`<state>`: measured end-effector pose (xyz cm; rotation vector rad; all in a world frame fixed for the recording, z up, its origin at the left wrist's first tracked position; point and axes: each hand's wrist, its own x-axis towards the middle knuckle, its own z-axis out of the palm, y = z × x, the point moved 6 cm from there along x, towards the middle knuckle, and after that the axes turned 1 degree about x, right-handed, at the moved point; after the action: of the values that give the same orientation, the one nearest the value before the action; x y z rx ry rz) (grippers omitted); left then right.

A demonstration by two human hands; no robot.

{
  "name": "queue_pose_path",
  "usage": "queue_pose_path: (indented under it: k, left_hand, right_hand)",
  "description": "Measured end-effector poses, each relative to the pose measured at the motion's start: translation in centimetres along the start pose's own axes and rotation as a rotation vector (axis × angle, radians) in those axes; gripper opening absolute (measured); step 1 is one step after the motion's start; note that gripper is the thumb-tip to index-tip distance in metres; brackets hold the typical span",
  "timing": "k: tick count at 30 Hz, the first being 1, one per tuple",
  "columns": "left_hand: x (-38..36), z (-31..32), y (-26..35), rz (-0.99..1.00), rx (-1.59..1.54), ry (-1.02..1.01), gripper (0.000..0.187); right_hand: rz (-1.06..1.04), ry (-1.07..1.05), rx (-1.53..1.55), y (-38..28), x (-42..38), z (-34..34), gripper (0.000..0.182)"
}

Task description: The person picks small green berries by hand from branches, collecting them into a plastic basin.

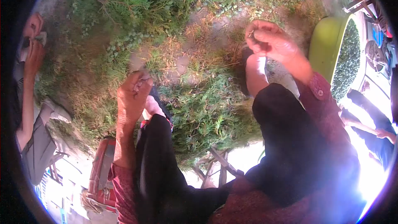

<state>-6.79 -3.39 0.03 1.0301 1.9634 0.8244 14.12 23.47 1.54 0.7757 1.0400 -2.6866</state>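
Note:
My left hand (pixel 136 86) is raised above my left shin, its fingers curled in toward the palm. Anything inside them is too small or hidden to name. Out over my right foot, my right hand (pixel 271 40) has thumb and fingertips pressed together. A tiny dark speck shows at that pinch, too small to identify. Below both hands, cut green conifer sprigs (pixel 203 108) lie heaped on the ground among yellowed needles. More leafy conifer branches (pixel 128 0) with small pale-green bits spread ahead of me.
A lime-green tub (pixel 325 45) at the right holds many small green pieces (pixel 350 62). At far left another person's hands (pixel 34 43) are close together. A red bag (pixel 101 174) lies by my left side; wooden stool legs (pixel 222 164) show beneath me. Another person sits at far right.

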Motion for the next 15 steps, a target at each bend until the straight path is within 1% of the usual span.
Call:
queue_pose_path:
  k: [1, 2, 3, 5, 6, 7, 8, 9, 11, 12, 14, 15]
  left_hand:
    - [0.2, -0.1, 0.4, -0.008, 0.027, -0.009, 0.027]
    - [0.4, -0.3, 0.8, -0.015, 0.056, -0.018, 0.026]
    - [0.6, -0.4, 1.4, -0.015, 0.057, -0.019, 0.026]
    - [0.8, -0.9, 1.8, -0.153, -0.125, 0.084, 0.027]
    - [0.8, -0.8, 1.4, -0.153, -0.125, 0.084, 0.027]
    - [0.6, -0.9, 0.3, -0.190, -0.194, 0.107, 0.027]
    - [0.3, -1.1, -0.7, -0.229, -0.260, 0.129, 0.028]
    - [0.2, -1.3, -1.3, -0.232, -0.255, 0.127, 0.028]
    - [-0.2, -1.0, -3.3, -0.452, -0.427, 0.120, 0.028]
    - [-0.1, -1.0, -3.0, -0.455, -0.425, 0.116, 0.028]
    - [0.6, -1.5, -0.8, -0.237, -0.222, 0.117, 0.028]
    - [0.6, -1.4, -0.3, -0.245, -0.225, 0.115, 0.028]
  right_hand:
    - [-0.027, -0.011, 0.053, -0.7, -0.3, 0.2, 0.015]
    - [0.000, 0.051, 0.029, -1.3, -0.8, 0.3, 0.015]
    - [0.000, 0.051, 0.029, -1.6, -1.2, 0.2, 0.015]
    - [-0.009, 0.204, -0.020, -2.2, -2.2, -1.5, 0.014]
    - [-0.036, 0.222, -0.024, -2.2, -2.4, -2.7, 0.013]
    - [-0.034, 0.223, -0.022, -2.1, -2.6, -3.6, 0.013]
    - [-0.071, 0.271, 0.023, -2.1, -2.9, -4.5, 0.013]
    - [-0.110, 0.316, 0.068, -2.2, -3.0, -5.1, 0.012]
    - [-0.073, 0.321, 0.051, -2.0, -3.5, -4.9, 0.009]
    - [-0.048, 0.282, 0.057, -1.7, -3.5, -4.7, 0.009]
    - [-0.015, 0.245, 0.064, -1.2, -3.8, -4.5, 0.009]
    - [-0.006, 0.270, 0.048, -1.1, -4.1, -4.5, 0.011]
